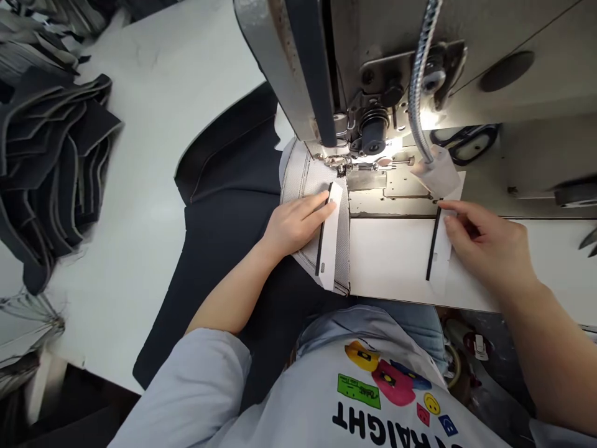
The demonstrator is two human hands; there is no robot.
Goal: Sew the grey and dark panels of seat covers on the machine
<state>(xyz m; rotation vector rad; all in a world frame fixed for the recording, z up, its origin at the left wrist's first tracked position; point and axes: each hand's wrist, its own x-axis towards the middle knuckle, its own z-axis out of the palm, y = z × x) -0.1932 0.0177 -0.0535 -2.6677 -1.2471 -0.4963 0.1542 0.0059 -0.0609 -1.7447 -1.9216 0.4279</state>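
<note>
Under the sewing machine's needle area (342, 168) lies a light grey mesh panel (308, 177) joined to black fabric (224, 249). A white strip with a black edge (330, 249) rests on the mesh panel. My left hand (298, 224) lies flat over the panel, its fingertips on the strip and its fingers extended. At the right, my right hand (485, 239) pinches a second white strip with a black edge (441, 249) between thumb and forefinger, over the white tabletop.
A stack of dark fabric pieces (56, 168) sits on the white table (140, 155) at the left. Black-handled scissors (473, 143) lie behind the lamp head (436, 174), which hangs on a flexible metal neck. Metal blades (590, 239) show at the right edge.
</note>
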